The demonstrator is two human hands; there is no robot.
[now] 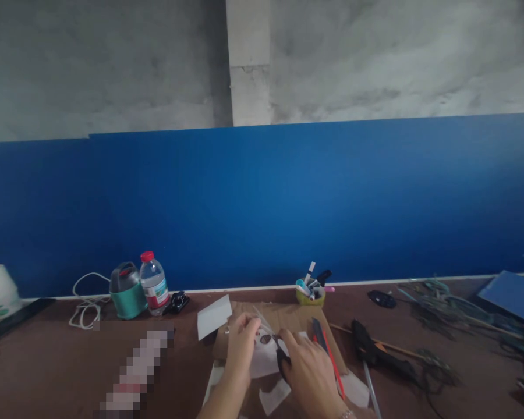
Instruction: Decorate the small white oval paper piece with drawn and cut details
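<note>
Left hand (244, 333): your fingers are closed in a pinch on the upper left edge of a white paper piece with dark printed shapes (265, 354). Right hand (308, 365): your fingers are curled around the black handles of a pair of scissors (283, 359), whose blades lie at the paper piece, between your two hands. How far the blades are open, you cannot tell from here.

Beneath: one flat sheet of brown cardboard (283, 311), on a dark reddish-brown tabletop (187, 349). Nearest you, below the paper piece: a loose white paper scrap (274, 398). Left of your left hand: a plain white sheet (213, 318), one corner near the cardboard's edge.

Just beyond your right hand: a slim dark-and-red tool (318, 330), and beside it a long red strip (334, 364), slanting toward you. Behind the cardboard: a yellow-green cup (311, 299), upright, filled with pens and markers.

Further right: a black glue gun (373, 355) lying on its side, a black oval object (381, 298), a tangle of wires (445, 308), and a flat blue item (513, 297) at the far edge.

Further left: a clear plastic bottle with a red cap (154, 285), standing beside a teal and grey container (128, 294); then a looped white cable (87, 305) and a white cup-like vessel (0, 291).
</note>
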